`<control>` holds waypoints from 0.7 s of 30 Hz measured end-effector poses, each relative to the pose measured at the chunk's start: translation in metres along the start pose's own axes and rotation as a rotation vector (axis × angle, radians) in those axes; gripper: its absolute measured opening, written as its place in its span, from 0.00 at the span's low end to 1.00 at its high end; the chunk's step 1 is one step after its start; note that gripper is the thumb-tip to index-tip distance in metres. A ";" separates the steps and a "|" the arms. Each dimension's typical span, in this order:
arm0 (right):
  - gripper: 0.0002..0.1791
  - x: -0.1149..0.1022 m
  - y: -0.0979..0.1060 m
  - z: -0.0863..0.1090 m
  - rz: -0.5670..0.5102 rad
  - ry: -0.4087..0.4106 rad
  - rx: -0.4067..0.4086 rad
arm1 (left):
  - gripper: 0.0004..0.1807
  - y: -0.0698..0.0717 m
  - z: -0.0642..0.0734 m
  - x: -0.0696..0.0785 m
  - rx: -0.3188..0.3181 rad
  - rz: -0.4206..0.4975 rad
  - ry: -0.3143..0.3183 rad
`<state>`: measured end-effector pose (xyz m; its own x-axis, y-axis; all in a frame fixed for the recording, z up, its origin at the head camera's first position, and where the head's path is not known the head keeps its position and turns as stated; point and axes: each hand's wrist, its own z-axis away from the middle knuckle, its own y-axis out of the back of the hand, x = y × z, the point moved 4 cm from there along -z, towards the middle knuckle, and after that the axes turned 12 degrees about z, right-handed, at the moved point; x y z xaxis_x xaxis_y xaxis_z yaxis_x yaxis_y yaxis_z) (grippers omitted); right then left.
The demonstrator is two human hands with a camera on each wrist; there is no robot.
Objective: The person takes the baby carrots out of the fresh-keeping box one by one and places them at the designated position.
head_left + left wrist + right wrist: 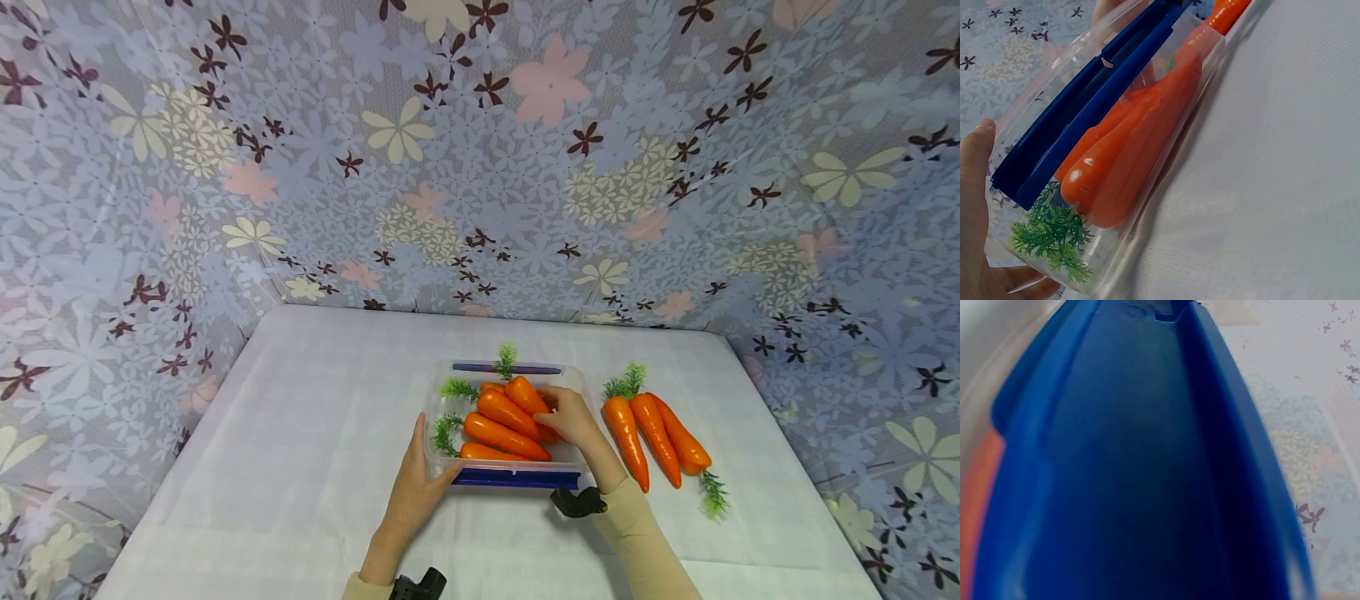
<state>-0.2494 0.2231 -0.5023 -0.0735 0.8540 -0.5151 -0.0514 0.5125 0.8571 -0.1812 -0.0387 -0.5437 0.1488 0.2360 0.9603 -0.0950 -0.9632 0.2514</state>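
A clear plastic box (442,450) with blue latches (517,478) stands on the table, holding several glossy orange carrots with green tops. My right hand (572,417) reaches over its right side. Its thumb and fingers pinch the narrow end of the uppermost carrot (525,393), whose top points to the back wall. At the front left corner, my left hand (416,483) rests against the box, fingers straight along the left side and thumb by the front. In the left wrist view, carrots (1129,156) show through the wall. A blue latch (1135,462) fills the right wrist view, hiding the right fingers.
Right of the box, three more carrots (655,429) lie side by side; one has its green top (714,496) toward the front. White cloth covers the table (300,400). Flowered fabric (480,167) rises behind and at both sides.
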 end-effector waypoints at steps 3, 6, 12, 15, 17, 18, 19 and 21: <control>0.23 0.000 0.000 0.000 0.000 -0.006 0.005 | 0.53 0.000 0.000 -0.001 -0.001 -0.002 -0.003; 0.23 0.000 0.001 0.001 -0.010 -0.016 0.015 | 0.53 -0.001 -0.001 -0.003 -0.004 -0.002 -0.004; 0.24 -0.003 0.005 0.003 -0.044 -0.001 0.089 | 0.53 0.000 -0.001 -0.004 -0.008 -0.009 -0.010; 0.24 -0.006 0.008 0.004 -0.083 0.013 0.137 | 0.53 0.000 -0.001 -0.005 -0.007 -0.008 -0.007; 0.24 -0.008 0.010 0.005 -0.113 0.018 0.159 | 0.53 0.000 -0.001 -0.005 -0.006 -0.005 0.000; 0.24 -0.008 0.011 0.006 -0.124 0.017 0.170 | 0.53 0.000 -0.001 -0.005 -0.007 -0.002 0.006; 0.24 -0.009 0.012 0.007 -0.138 0.016 0.180 | 0.53 0.000 -0.001 -0.005 -0.006 0.001 0.011; 0.24 -0.010 0.013 0.009 -0.154 0.018 0.201 | 0.53 0.000 -0.001 -0.005 -0.004 0.007 0.019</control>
<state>-0.2406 0.2222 -0.4863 -0.0980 0.7639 -0.6378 0.1360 0.6452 0.7518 -0.1829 -0.0397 -0.5482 0.1291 0.2317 0.9642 -0.0999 -0.9643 0.2451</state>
